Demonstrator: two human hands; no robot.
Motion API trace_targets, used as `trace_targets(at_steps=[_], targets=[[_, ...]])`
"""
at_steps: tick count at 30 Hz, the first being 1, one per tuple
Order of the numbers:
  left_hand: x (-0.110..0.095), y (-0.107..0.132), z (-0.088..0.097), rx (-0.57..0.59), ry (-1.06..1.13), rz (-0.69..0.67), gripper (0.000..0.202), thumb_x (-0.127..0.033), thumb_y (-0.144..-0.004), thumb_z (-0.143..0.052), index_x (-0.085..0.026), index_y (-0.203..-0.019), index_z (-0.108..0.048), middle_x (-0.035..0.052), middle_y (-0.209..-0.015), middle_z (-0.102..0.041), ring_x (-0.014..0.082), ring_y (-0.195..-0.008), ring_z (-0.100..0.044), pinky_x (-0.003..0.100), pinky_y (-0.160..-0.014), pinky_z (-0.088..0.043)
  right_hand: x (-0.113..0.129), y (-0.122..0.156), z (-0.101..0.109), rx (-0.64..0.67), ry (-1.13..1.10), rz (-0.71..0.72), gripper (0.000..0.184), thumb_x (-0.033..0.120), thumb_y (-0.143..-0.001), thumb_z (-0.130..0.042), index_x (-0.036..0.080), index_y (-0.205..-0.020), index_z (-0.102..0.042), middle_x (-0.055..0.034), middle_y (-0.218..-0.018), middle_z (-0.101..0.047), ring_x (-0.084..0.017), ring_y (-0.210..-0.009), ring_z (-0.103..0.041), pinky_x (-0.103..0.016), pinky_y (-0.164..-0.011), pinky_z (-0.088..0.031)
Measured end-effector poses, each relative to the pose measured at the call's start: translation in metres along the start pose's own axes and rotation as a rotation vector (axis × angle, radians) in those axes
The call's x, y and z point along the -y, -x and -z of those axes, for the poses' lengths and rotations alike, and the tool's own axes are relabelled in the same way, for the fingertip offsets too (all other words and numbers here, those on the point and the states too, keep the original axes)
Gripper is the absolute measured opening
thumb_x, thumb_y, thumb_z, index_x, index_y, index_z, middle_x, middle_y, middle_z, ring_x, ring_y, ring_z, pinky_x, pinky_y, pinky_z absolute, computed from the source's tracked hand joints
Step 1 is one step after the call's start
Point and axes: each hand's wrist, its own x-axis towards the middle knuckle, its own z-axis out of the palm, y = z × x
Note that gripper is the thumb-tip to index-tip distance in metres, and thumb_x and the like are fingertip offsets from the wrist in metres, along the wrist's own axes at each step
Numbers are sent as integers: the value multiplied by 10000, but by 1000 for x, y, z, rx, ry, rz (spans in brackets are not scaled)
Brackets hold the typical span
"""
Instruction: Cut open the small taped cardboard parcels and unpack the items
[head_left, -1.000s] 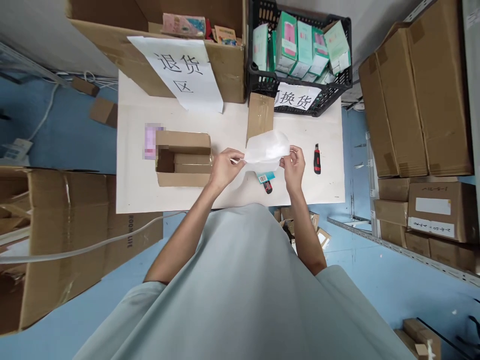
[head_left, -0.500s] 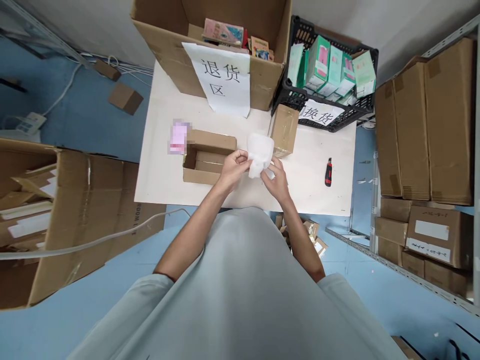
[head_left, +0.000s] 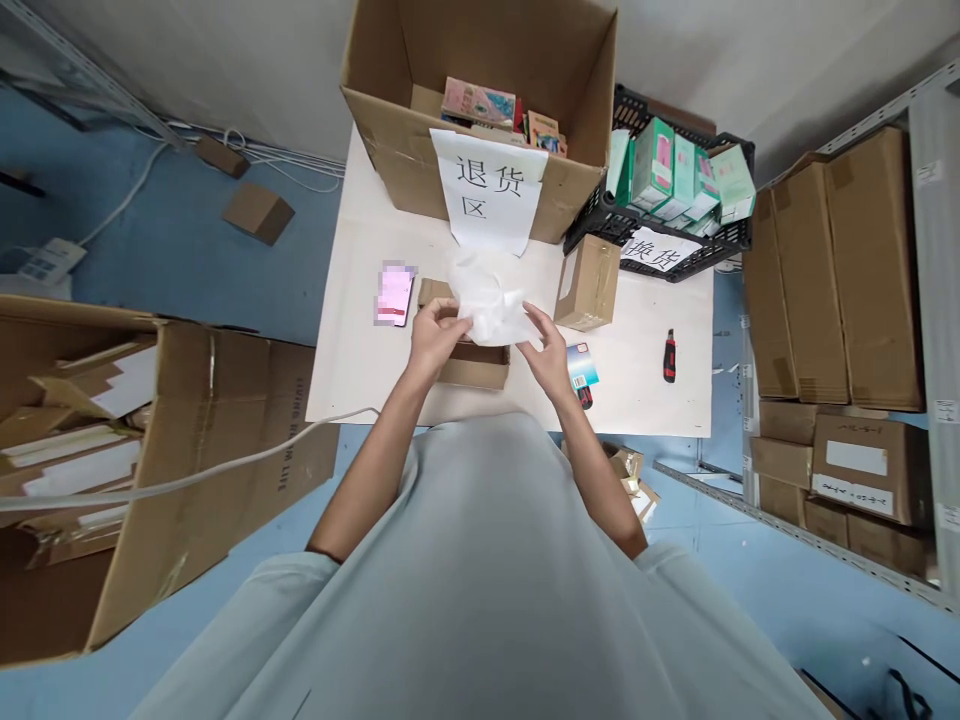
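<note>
White wrap (head_left: pixel 491 300) has moved over the box (head_left: pixel 474 372) below, pinched between left hand (head_left: pixel 435 342) and right hand (head_left: pixel 547 358); hard tugging could tear it.

Bright, soft light; stretched edges

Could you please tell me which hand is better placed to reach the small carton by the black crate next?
Probably the right hand: it is nearer the small carton, while the left hand is farther away. Both hold the white wrapping.
</note>
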Motion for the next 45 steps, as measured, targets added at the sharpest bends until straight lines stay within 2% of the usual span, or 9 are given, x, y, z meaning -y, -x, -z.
trace_targets(at_steps=[4, 11, 18, 21, 25, 29, 33, 38, 45], targets=[[12, -6, 24, -34, -366, -92, 260, -199, -822, -794, -172, -1078, -768, 112, -1293, -767, 175, -787, -770, 333, -782, -662, -4, -28, -41, 76, 116, -24, 731, 619, -994, -828, 274, -1613, -652, -111, -1425, -802, -285, -1291, -775, -487, -1273, -563], [27, -13, 42, 231, -972, -46, 275, -197, -961, -719, -177, -1201, -851, 169, -1293, -815, 341, -1162, -803, 427, -1113, -596, -14, -41, -84, 403, 872, -47, 296, 254, -1122, -665, 188, -1363, -824, -129, -1330, -845, -291, -1326, -749, -562, -1442, -234], [18, -3, 39, 286, -1169, -45, 426, -219, -1054, -619, -180, -1454, -760, 183, -1244, -866, 399, -1244, -800, 469, -1083, -593, -18, -39, -97, 568, 1179, -13, 400, 97, -1124, -493, 117, -1273, -863, -200, -1262, -845, -313, -1260, -741, -539, -1437, -215], [10, 2, 29, 266, -1116, -129, 407, -217, -1065, -594, -168, -1427, -773, 171, -1279, -864, 374, -1231, -808, 441, -1072, -593, -14, -31, -81, 462, 1134, 46, 401, 138, -1154, -482, 128, -1382, -811, -183, -1319, -814, -302, -1277, -726, -515, -1441, -221], [-2, 10, -2, 259, -1004, -216, 395, -271, -1082, -592, -180, -1412, -788, 138, -1278, -870, 322, -1101, -833, 412, -1055, -601, -19, -11, -24, 220, 1054, 42, 408, 248, -1213, -442, 191, -1453, -766, -137, -1364, -796, -273, -1316, -712, -498, -1439, -211], [-7, 22, -48, 307, -942, -276, 374, -299, -1088, -594, -196, -1376, -810, 115, -1310, -865, 295, -1080, -827, 392, -1051, -604, -54, 16, 54, 62, 1068, -183, 396, 279, -1201, -476, 149, -1451, -754, -183, -1413, -790, -292, -1390, -687, -499, -1413, -231], [2, 36, -94, 378, -984, -228, 368, -274, -1083, -599, -188, -1366, -818, 111, -1212, -880, 285, -1015, -828, 383, -1008, -612, -101, 43, 105, 82, 1123, -481, 426, 321, -1131, -621, 105, -1490, -700, -256, -1472, -751, -334, -1375, -693, -523, -1377, -262], [21, 48, -126, 466, -1027, -167, 369, -275, -1091, -589, -202, -1373, -816, 101, -1195, -882, 269, -1035, -837, 362, -1017, -618, -140, 60, 118, 178, 1135, -638, 490, 352, -1087, -689, 92, -1501, -657, -282, -1543, -690, -340, -1404, -672, -495, -1385, -249], [41, 56, -139, 449, -1036, -99, 363, -281, -1075, -599, -210, -1350, -824, 106, -1243, -879, 285, -1015, -836, 383, -1002, -627, -161, 63, 120, 161, 1170, -487, 401, 214, -1048, -631, 45, -1407, -688, -303, -1437, -732, -332, -1290, -696, -487, -1340, -333]])
